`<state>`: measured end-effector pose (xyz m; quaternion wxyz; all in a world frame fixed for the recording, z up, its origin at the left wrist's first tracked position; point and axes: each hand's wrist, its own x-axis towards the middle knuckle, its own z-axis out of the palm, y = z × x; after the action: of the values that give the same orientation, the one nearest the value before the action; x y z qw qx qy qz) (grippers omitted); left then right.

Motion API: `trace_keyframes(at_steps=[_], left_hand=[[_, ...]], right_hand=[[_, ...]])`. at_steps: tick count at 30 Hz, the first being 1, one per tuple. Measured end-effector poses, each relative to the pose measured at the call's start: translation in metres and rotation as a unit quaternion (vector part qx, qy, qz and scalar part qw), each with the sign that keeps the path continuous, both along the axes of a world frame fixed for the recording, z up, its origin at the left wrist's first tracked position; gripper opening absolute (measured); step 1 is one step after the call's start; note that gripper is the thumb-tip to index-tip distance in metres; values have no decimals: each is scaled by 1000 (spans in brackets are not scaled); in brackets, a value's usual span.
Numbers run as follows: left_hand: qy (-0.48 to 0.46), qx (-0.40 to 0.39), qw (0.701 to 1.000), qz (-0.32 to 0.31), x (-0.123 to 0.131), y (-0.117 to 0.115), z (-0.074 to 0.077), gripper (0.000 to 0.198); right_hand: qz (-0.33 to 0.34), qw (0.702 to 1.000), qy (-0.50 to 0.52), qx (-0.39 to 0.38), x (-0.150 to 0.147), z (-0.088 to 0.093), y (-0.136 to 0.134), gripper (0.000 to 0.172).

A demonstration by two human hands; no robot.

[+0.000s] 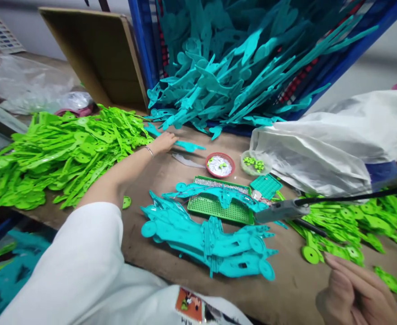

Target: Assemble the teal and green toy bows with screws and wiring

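Observation:
My left hand (163,141) is stretched far across the table with its fingers closed around a flat teal plastic part (189,146). My right hand (357,289), at the lower right, has curled fingers, with the tips close to a green part with a round disc (310,254). Whatever lies between those fingers is hidden. A stack of teal plastic parts (188,239) lies in front of me. Behind it, another teal part (225,194) rests across a green perforated tray (198,205) of small metal pieces. A grey corded tool (281,211) sits at the tray's right end.
Green parts are heaped at left (83,149) and right (350,221). A blue crate (140,40) full of teal parts stands at the back beside a cardboard box (96,49). A red basket (207,168), a clear bowl (269,164) and a white sack (327,140) are nearby.

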<state>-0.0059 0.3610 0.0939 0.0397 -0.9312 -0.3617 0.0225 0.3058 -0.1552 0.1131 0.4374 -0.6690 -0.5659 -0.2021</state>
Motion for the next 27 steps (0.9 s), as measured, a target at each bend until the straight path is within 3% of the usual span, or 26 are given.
trace_keyframes(at_steps=[3,6,8,11,14,16,19,22,25,27], left_hand=[[-40,11,999,14,-1,-15,27,62],[-90,30,994,-45,1,-62,50,59],[-95,31,990,-103,4,-119,60,53],[-111,90,971,-191,8,-230,65,47],[-103,146,951,-254,19,-327,54,45],[-116,143,956,-230,33,-368,43,43],[-126,96,975,-156,58,-398,28,46],[-146,65,977,-139,68,-409,21,50],[-157,61,967,-191,57,-408,27,50],[-165,51,954,-243,46,-392,36,47]], right_hand=[[-36,997,-17,70,-17,16,-5,37],[-10,991,-59,117,-26,22,-11,37],[45,985,-112,122,-37,26,-12,46],[93,978,-188,19,-67,34,-8,66],[106,961,-220,-132,-93,38,3,70],[138,946,-221,-195,-97,33,11,64],[182,937,-209,-212,-78,16,17,62],[208,938,-189,-201,-48,-6,19,57],[249,936,-158,-194,-29,-28,23,50],[264,933,-142,-200,-26,-36,28,47]])
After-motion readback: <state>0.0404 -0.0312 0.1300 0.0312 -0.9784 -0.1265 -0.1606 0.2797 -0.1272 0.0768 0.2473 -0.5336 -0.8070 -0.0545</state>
